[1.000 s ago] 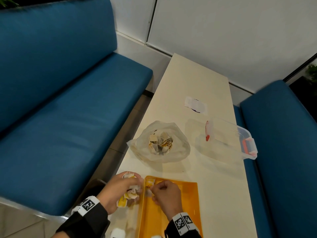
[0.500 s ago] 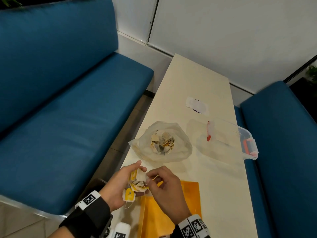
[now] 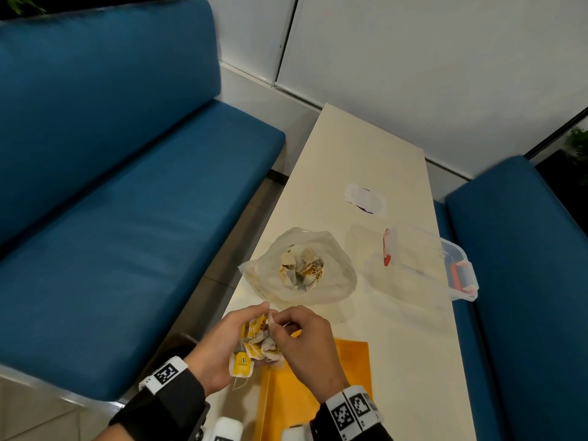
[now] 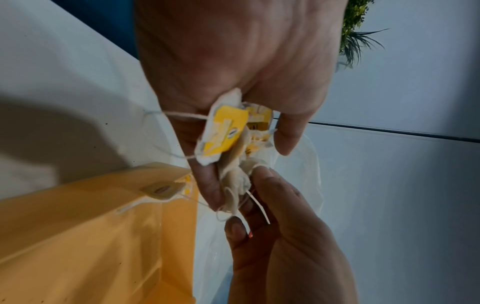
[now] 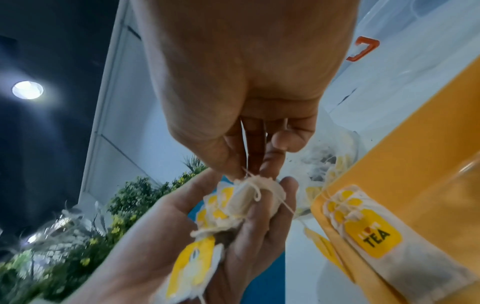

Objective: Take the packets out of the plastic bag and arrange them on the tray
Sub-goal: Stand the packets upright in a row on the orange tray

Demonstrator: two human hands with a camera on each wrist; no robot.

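My left hand [image 3: 222, 342] cups a tangled bunch of tea packets [image 3: 257, 345] with yellow tags and white strings, just left of the orange tray [image 3: 346, 364]. In the left wrist view the bunch of tea packets [image 4: 233, 144] sits between thumb and fingers. My right hand [image 3: 305, 338] pinches a packet at the top of the bunch [image 5: 257, 191], thumb and fingertips closed on it. One tea packet [image 5: 369, 230] lies in the orange tray [image 5: 420, 148] at its far left corner. The clear plastic bag [image 3: 299, 268] lies open beyond my hands with several packets inside.
A clear plastic box [image 3: 426, 259] with red clips stands right of the bag, near the table's right edge. A white paper scrap [image 3: 366, 198] lies farther back. Blue benches [image 3: 127, 218] flank the narrow cream table [image 3: 397, 329].
Both hands have risen from the tray's far left corner and moved slightly toward the bag. The right hand left a packet in the tray and now pinches another in the left hand's bunch.
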